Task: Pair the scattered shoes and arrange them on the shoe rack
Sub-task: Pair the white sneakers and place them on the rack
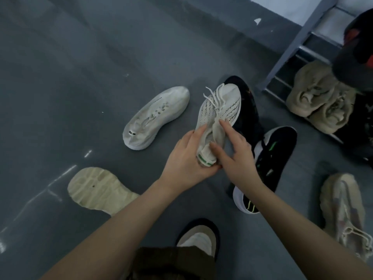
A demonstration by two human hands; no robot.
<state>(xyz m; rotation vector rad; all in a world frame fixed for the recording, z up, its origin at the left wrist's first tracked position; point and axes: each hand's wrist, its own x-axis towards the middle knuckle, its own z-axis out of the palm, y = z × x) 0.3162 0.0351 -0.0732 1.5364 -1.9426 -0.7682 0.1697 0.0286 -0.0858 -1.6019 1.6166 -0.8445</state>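
Note:
A white knit sneaker with dark lettering and a green heel tab (pixel 220 110) is lifted above the floor, toe pointing away. My left hand (pixel 187 158) grips its heel from the left. My right hand (pixel 236 154) holds the heel and collar from the right, thumb over the heel, index finger along the tongue. A plain white sneaker (pixel 157 116) lies on the floor to the left. The grey shoe rack (pixel 296 49) stands at the upper right, with a beige pair (pixel 321 98) at its foot and a black and red shoe (pixel 357 49) on it.
A black shoe (pixel 250 104) lies under the held sneaker. A black sneaker with green accents (pixel 270 164) sits to the right. A beige shoe lies sole-up (pixel 99 190) at lower left, another beige sneaker (pixel 343 211) at far right. My slippered foot (pixel 199 237) is below.

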